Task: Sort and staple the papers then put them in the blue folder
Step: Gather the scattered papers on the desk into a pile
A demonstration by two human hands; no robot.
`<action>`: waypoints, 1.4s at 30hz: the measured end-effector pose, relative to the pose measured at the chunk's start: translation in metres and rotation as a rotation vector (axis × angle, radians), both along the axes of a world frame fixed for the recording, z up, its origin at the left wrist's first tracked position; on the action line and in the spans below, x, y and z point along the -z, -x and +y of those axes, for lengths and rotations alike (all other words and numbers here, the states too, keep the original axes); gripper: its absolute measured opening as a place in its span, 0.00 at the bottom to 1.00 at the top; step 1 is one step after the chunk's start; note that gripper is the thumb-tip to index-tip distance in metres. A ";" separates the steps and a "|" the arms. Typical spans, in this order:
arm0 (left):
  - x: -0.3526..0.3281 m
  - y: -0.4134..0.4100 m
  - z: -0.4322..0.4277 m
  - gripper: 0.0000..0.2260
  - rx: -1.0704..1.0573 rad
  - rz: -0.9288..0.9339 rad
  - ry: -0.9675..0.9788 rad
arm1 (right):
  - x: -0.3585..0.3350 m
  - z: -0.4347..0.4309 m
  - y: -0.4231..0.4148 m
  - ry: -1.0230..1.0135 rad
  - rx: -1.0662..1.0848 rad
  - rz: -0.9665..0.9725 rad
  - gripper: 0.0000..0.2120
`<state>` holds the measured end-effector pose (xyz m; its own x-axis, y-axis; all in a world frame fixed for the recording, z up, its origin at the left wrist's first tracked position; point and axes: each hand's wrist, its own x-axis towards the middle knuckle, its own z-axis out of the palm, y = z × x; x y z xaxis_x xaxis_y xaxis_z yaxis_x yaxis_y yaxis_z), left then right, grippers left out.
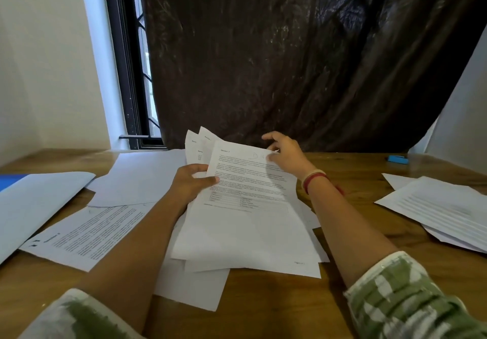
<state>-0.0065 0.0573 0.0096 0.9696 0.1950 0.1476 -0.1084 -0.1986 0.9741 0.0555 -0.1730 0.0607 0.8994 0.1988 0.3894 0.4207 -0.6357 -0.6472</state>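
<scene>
Held papers [245, 180]: a fanned sheaf of printed sheets, raised at its far end above the middle of the bench [276, 307], with its near end resting on loose sheets there.
Top sheet [253, 196]: headed "Section 2", with text and a small table, face up toward the person.
Left hand [189, 183]: grips the sheaf's left edge, thumb on top, fingers [196, 167] curled round behind.
Right hand [284, 154]: at the top sheet's far right corner, thumb and curled fingers clamped on that corner; a red bracelet [315, 179] is on the wrist.
Blue folder [10, 180]: at the bench's left edge, mostly covered by a large white sheet [39, 201].
Left papers [89, 233]: a printed page lying flat, just beside the left forearm, with blank sheets [139, 178] beyond it.
Right pile [442, 212]: printed pages stacked askew, well apart from the sheaf.
Blue stapler [397, 159]: far right of the bench, beyond the right pile.
Backdrop: a dark curtain [290, 48], with a window [131, 75] to its left.
</scene>
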 end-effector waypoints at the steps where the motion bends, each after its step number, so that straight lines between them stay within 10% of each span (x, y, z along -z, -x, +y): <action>1: -0.001 0.001 0.000 0.17 0.002 0.001 -0.017 | 0.000 0.002 0.002 -0.036 -0.008 -0.009 0.24; 7: -0.010 0.003 -0.011 0.15 0.024 -0.071 0.064 | -0.008 -0.034 0.020 0.041 0.354 -0.192 0.24; 11: -0.013 0.005 -0.022 0.17 0.085 -0.076 0.192 | 0.012 -0.097 0.035 0.538 0.751 0.145 0.29; 14: -0.010 0.006 -0.030 0.16 0.123 -0.065 0.228 | 0.027 -0.135 0.050 0.535 0.851 0.433 0.36; 19: -0.006 0.005 -0.035 0.16 0.095 -0.020 0.152 | 0.026 -0.150 0.070 0.175 0.728 0.651 0.31; 27: -0.004 0.001 -0.020 0.16 0.027 -0.029 0.198 | 0.031 -0.097 0.060 0.696 0.669 0.229 0.13; 36: -0.001 -0.001 -0.011 0.16 -0.082 -0.026 0.249 | 0.014 -0.101 0.052 0.056 0.361 0.000 0.16; 38: 0.000 -0.001 -0.011 0.15 -0.079 -0.025 0.247 | 0.005 -0.124 0.055 0.270 0.453 0.140 0.11; 42: -0.001 0.000 -0.012 0.16 -0.082 -0.031 0.216 | 0.009 -0.152 0.068 0.539 0.539 0.646 0.36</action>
<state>-0.0063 0.0454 0.0106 0.9448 0.3034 0.1236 -0.1313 0.0051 0.9913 -0.0122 -0.3253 0.0517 0.9288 -0.2924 -0.2279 -0.3415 -0.9140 -0.2192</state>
